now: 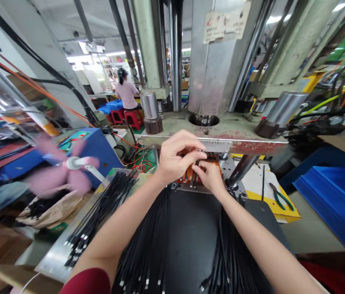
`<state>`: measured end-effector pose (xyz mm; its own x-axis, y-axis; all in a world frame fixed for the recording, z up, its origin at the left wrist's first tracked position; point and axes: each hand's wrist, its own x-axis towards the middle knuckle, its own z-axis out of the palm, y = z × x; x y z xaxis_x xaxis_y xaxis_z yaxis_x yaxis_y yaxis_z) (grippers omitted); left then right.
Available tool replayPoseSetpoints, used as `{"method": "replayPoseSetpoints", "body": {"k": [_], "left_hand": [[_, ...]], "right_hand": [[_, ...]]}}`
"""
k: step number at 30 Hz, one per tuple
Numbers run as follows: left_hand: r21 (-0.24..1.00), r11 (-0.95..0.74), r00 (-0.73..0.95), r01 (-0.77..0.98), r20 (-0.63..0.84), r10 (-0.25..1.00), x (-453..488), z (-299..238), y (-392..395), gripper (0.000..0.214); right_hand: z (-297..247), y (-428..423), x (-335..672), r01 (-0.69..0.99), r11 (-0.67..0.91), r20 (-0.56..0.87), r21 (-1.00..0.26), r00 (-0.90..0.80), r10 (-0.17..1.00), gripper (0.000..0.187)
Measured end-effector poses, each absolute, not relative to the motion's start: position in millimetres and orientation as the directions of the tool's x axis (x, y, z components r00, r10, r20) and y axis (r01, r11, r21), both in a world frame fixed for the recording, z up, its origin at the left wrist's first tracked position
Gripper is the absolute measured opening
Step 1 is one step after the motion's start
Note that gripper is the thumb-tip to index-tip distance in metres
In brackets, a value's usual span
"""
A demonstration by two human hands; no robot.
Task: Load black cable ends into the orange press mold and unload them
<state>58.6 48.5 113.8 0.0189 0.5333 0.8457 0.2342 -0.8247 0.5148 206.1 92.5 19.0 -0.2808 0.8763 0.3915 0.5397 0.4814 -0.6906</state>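
My left hand [176, 157] is raised in front of the press, thumb and fingers curled together in a pinch. Just below and to the right, my right hand [211, 176] also pinches, its fingertips close to the left thumb. Whatever small piece lies between the fingers is hidden. Beneath both hands is an orange-copper mould [185, 178] with several dark cable ends lying across it. Black cables with pale metal tips [143, 249] lie in a bundle under my left forearm. Another bundle of black cables [225, 257] lies beside my right forearm.
The press's scraped metal plate [187, 136] sits just above the hands. More cables [105, 208] lie on a metal sheet at left, near a spinning pink fan [73, 163]. Green-handled pliers [281, 198] and blue bins [334, 200] are at right. A person [127, 92] sits farther back.
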Motion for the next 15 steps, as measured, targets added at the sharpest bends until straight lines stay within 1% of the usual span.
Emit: {"method": "replayPoseSetpoints", "body": {"k": [2,3,4,5,6,7,8,9,10,12,15], "left_hand": [[0.577,-0.774,0.003,0.261,0.801,0.599,55,91,50,0.028],[0.596,-0.74,0.045,0.311,0.769,0.638,52,77,52,0.026],[0.581,-0.717,0.142,0.385,0.73,0.669,49,62,54,0.021],[0.524,-0.71,0.283,0.471,0.672,0.684,45,49,55,0.016],[0.432,-0.72,0.434,0.543,0.59,0.681,41,36,54,0.014],[0.329,-0.739,0.561,0.588,0.494,0.665,38,26,53,0.018],[0.237,-0.756,0.649,0.609,0.398,0.648,35,18,50,0.026],[0.168,-0.764,0.697,0.622,0.325,0.639,33,13,46,0.033],[0.123,-0.76,0.715,0.638,0.273,0.644,31,10,42,0.039],[0.08,-0.734,0.707,0.674,0.215,0.673,31,12,36,0.045],[0.091,-0.664,0.642,0.743,0.185,0.744,35,21,43,0.048]], "right_hand": [[22,112,204,0.584,0.405,0.343,-0.704,-0.22,0.913,0.031],[24,118,203,0.599,0.38,0.321,-0.705,-0.208,0.924,0.033],[24,122,202,0.611,0.363,0.305,-0.704,-0.202,0.931,0.034],[24,124,202,0.62,0.354,0.294,-0.7,-0.201,0.934,0.034],[24,125,202,0.629,0.349,0.285,-0.694,-0.204,0.937,0.032],[24,124,202,0.641,0.343,0.273,-0.687,-0.211,0.939,0.03],[24,123,203,0.654,0.34,0.26,-0.676,-0.22,0.94,0.026],[24,122,203,0.668,0.339,0.25,-0.662,-0.229,0.941,0.023],[24,122,203,0.683,0.34,0.243,-0.646,-0.237,0.94,0.019],[24,123,203,0.712,0.346,0.237,-0.612,-0.252,0.938,0.013],[24,129,200,0.76,0.334,0.232,-0.557,-0.244,0.942,0.013]]}}
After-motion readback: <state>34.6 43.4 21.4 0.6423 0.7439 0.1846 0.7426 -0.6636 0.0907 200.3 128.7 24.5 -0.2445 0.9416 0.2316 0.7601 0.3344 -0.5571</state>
